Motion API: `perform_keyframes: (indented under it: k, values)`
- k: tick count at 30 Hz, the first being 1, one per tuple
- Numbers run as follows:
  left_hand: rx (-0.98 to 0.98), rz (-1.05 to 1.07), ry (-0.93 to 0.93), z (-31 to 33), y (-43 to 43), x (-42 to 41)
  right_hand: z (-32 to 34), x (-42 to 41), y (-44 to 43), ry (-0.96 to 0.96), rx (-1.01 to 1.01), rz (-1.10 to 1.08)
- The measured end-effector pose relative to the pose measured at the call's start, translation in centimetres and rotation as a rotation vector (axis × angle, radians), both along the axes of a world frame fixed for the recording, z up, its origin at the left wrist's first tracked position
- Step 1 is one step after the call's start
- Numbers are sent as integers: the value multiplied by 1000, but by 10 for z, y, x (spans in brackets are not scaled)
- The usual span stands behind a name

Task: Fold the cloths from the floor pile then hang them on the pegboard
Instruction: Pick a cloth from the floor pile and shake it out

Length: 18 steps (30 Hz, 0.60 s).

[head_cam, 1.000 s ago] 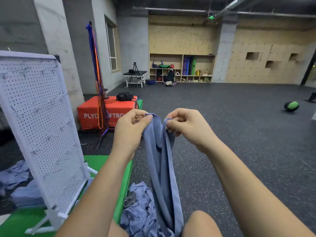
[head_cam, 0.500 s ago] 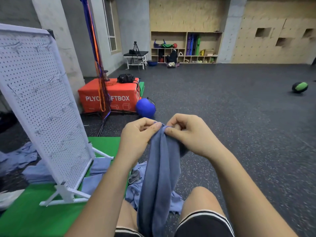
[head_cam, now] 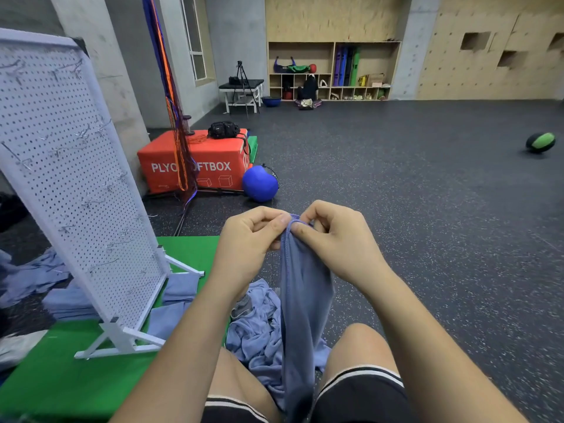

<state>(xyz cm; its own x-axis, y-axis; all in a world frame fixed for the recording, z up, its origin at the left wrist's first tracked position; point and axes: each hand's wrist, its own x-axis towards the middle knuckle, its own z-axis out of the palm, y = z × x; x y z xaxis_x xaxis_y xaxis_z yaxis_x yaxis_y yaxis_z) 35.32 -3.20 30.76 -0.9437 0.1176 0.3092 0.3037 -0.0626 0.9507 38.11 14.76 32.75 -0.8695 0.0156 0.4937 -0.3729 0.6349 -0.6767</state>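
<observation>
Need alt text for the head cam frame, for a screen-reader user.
A seated person's left hand and right hand pinch the top edge of a blue-grey cloth that hangs down between their knees, over a crumpled pile of cloths on the gym floor. To the left, a white pegboard with hooks stands on a green mat.

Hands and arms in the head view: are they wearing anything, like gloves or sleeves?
No gloves. The left hand and right hand are bare, with no rings, and no watch or band shows at the wrists. Both forearms are bare too, no sleeves in view. Lower down are black shorts with a white stripe near the hem.
</observation>
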Motion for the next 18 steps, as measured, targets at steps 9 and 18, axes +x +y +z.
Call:
perform_keyframes:
  k: [9,18]
  values:
    - [-29,-38,65,0,3,2,0,-5,3,14,-91,-21]
    - [-40,-22,109,2,3,-1,-2,-12,3,-36,-199,7]
